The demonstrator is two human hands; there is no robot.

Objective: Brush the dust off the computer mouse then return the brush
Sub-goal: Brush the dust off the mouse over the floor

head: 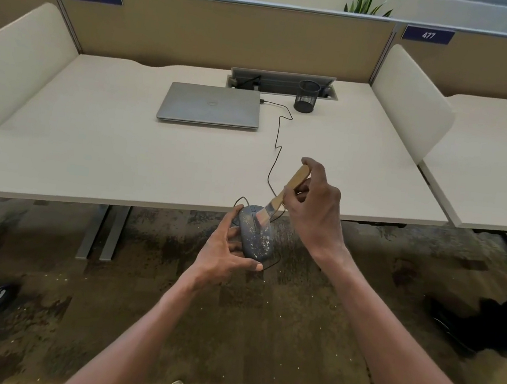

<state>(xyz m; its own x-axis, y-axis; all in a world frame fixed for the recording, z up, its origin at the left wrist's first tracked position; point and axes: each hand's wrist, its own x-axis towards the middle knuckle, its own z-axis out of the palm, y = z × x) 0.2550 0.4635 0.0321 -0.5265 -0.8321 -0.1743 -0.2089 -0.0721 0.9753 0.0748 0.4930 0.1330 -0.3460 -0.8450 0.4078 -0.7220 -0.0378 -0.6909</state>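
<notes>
Here the computer mouse [255,233] is held up off the desk [154,160], just past its near edge and above the carpet [169,293]. The left hand [226,249] grasps it from the left and from beneath: fingers curl round its left flank, and the thumb crosses under its near end. The mouse's long axis runs near to far, leaning slightly leftward at the far end, where the scroll wheel and buttons sit. Its grey top is speckled with pale dust, thickest over the near half.

The right hand [314,205] grips the brush [283,195] by its wooden handle, fingers curled round the shaft. The brush slants from far right to near left: the handle's end rises up and away to the right, and the bristles point down and left, touching the far right part of the mouse's top.

A thin black cable [278,150] winds away from the mouse across the desk to the right side of a closed grey laptop [210,105]. Just right of that, near the far edge, stands a black mesh pen cup [306,97], in front of an open cable tray [281,83].
</notes>
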